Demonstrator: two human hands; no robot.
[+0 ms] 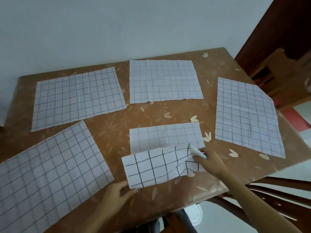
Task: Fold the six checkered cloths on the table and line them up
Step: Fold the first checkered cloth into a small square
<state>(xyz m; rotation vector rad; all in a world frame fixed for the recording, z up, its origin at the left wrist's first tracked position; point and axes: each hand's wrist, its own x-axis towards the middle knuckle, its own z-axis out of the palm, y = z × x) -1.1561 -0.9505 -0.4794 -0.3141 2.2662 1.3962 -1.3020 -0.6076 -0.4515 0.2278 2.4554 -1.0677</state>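
Several white checkered cloths lie on a brown leaf-patterned table. The near-centre cloth is partly lifted, its near half raised above its far half, which lies flat. My left hand pinches the near-left corner of this cloth. My right hand grips its right edge, which is bunched and curled. Flat and unfolded are the far-left cloth, the far-centre cloth, the right cloth and the large near-left cloth.
A pale wall stands behind the table. Dark wooden chair rails sit under the table's right near corner. A brown wooden door and shelving are at the far right. The table's near edge runs close to my body.
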